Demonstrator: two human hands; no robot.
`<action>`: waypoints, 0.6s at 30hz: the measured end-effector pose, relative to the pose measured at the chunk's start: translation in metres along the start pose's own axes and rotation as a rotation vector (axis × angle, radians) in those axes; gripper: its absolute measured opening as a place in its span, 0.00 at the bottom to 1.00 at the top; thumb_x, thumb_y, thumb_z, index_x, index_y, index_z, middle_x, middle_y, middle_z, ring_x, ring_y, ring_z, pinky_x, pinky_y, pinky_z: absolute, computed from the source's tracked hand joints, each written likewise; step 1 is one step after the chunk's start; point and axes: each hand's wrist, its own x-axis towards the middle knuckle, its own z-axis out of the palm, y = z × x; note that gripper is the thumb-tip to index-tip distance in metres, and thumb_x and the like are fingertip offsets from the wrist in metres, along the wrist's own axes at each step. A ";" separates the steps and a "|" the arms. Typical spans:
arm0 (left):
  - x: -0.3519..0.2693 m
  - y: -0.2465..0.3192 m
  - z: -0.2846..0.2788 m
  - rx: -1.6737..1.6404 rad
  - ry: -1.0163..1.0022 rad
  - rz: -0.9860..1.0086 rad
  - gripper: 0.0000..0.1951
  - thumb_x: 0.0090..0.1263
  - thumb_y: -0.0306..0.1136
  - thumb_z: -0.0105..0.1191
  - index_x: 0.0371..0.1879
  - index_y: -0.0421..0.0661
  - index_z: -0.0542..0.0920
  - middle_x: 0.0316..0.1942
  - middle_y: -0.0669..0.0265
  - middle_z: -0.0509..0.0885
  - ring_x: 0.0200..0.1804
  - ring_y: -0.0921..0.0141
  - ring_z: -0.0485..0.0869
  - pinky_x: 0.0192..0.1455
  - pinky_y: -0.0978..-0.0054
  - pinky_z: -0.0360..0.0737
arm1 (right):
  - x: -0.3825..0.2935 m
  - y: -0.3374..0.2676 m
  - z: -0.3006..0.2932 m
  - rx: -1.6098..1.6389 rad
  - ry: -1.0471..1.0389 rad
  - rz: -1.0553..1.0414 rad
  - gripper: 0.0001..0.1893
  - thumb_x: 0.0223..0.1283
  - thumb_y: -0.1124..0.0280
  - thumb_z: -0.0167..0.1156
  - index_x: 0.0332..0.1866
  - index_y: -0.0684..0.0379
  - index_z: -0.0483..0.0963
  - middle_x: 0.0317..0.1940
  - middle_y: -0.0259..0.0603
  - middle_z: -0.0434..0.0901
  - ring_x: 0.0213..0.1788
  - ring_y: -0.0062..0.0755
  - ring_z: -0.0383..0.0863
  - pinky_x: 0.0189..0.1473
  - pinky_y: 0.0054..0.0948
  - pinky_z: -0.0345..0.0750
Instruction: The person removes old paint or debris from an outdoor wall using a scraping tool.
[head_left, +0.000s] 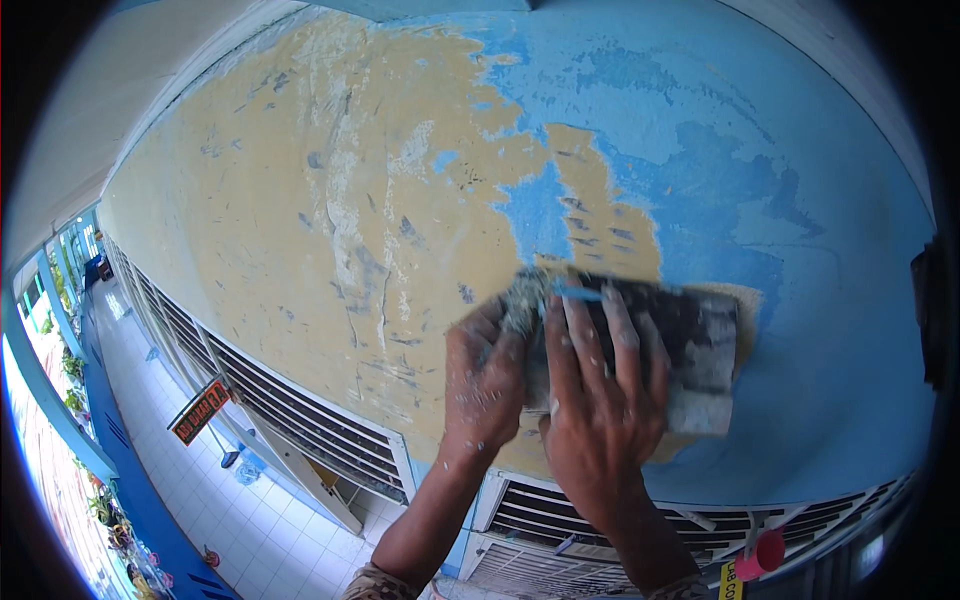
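A dark, rectangular flat plate (697, 330), worn and smeared grey-white, lies against the painted wall (450, 202). My right hand (607, 405) spreads its fingers over the plate's face and bears on it; the thumb is largely hidden. At the plate's left end my left hand (484, 390) curls its fingers and thumb around the edge. A clump of pale blue-grey paint scrapings (529, 296) sits between the two hands, blurred. Flecks of paint stick to both hands. Around the plate, ragged light-blue paint (536, 210) meets a bare tan surface (427, 285).
Louvred windows (315, 427) run below the wall, beside an open door (315, 480). A hanging sign (201, 411) with writing juts over the tiled walkway (255, 525). At lower right hang a pink cup (761, 555) and a yellow sign (729, 581). Potted plants (120, 525) line the left.
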 end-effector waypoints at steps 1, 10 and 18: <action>0.001 0.001 0.000 0.001 0.003 0.006 0.14 0.74 0.24 0.46 0.53 0.29 0.79 0.43 0.61 0.86 0.42 0.76 0.82 0.48 0.77 0.81 | -0.002 0.002 0.001 -0.009 0.016 -0.020 0.17 0.60 0.69 0.58 0.52 0.64 0.82 0.57 0.46 0.80 0.66 0.49 0.74 0.66 0.55 0.71; 0.011 -0.002 -0.001 -0.007 0.020 0.082 0.15 0.75 0.28 0.49 0.52 0.29 0.80 0.40 0.60 0.86 0.39 0.77 0.81 0.42 0.77 0.81 | 0.012 -0.003 0.002 0.009 0.076 -0.021 0.18 0.56 0.73 0.59 0.52 0.64 0.81 0.59 0.45 0.80 0.65 0.48 0.75 0.66 0.52 0.71; 0.022 0.017 -0.002 0.124 0.029 0.124 0.15 0.73 0.28 0.51 0.51 0.30 0.81 0.37 0.59 0.86 0.37 0.77 0.82 0.41 0.77 0.80 | 0.028 -0.004 -0.002 0.021 0.073 0.009 0.20 0.51 0.79 0.62 0.52 0.63 0.81 0.60 0.42 0.80 0.65 0.46 0.75 0.65 0.52 0.70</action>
